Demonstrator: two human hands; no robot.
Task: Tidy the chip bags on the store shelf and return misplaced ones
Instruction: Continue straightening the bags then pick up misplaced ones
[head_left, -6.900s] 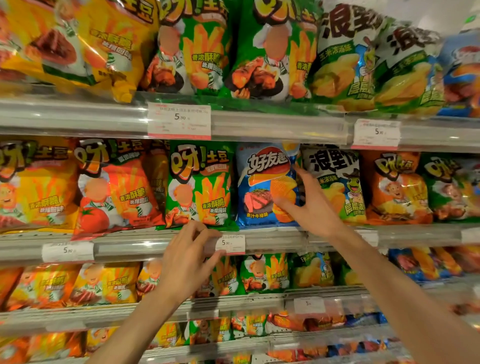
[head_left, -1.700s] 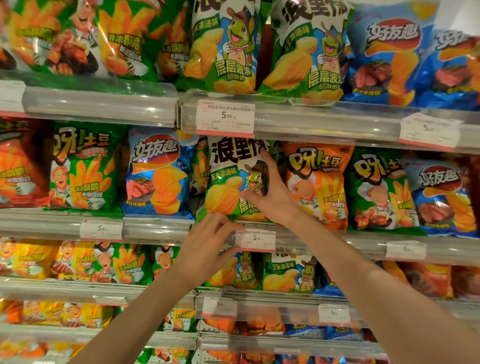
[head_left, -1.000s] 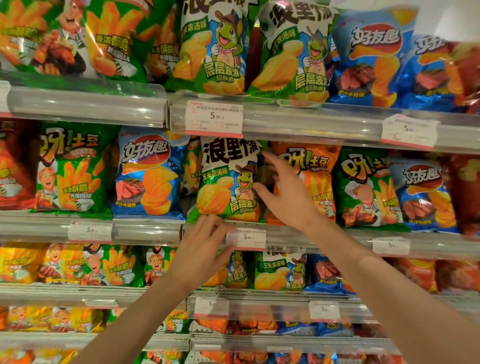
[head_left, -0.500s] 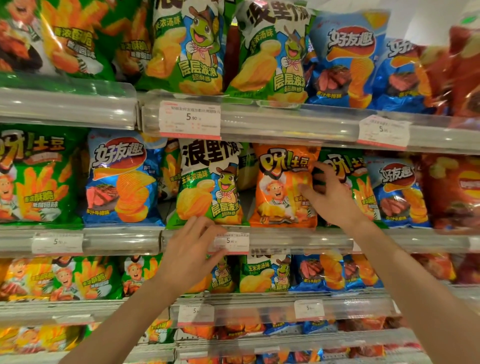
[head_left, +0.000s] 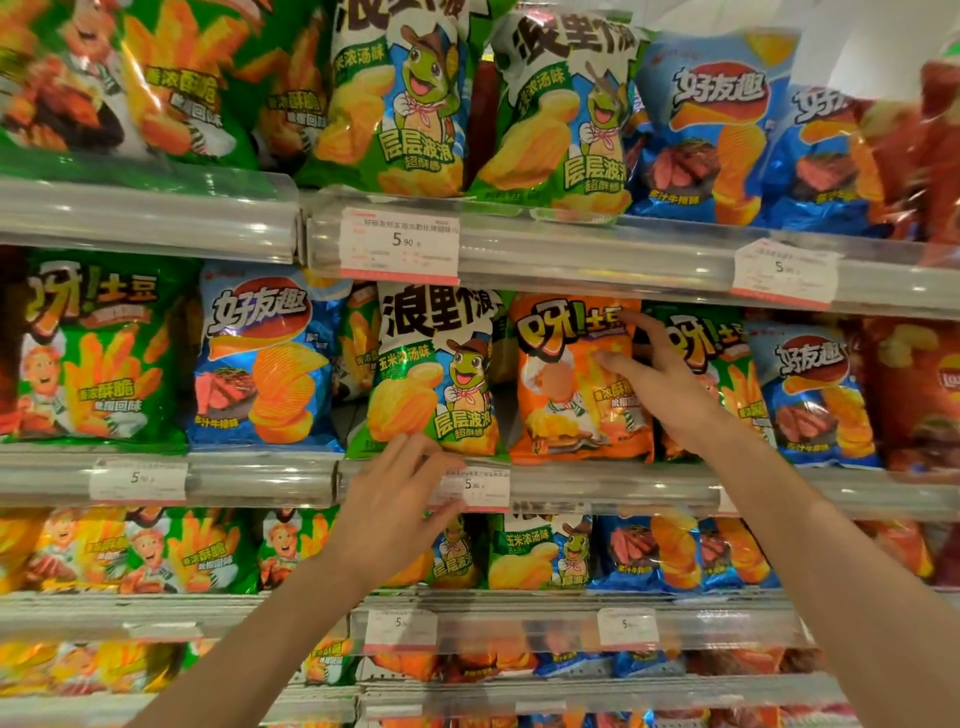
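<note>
Chip bags stand in a row on the middle shelf (head_left: 597, 486). An orange bag (head_left: 561, 384) stands upright between a green-and-white frog bag (head_left: 436, 374) and a green fries bag (head_left: 727, 364). My right hand (head_left: 660, 379) lies with spread fingers against the orange bag's right side, thumb on its front, without closing on it. My left hand (head_left: 400, 499) rests open on the shelf's front rail, fingertips beside the price tag (head_left: 475, 486), just under the frog bag.
A blue steak-flavour bag (head_left: 260, 358) and a green fries bag (head_left: 93, 353) stand left of the frog bag; a blue bag (head_left: 815, 395) and a red bag (head_left: 919, 395) stand to the right. More bags fill the shelf above (head_left: 571, 249) and the shelves below.
My right hand has gone from the blue bag to the frog bag and then to the orange bag's right edge. The view has shifted rightwards. My left hand stays on the rail.
</note>
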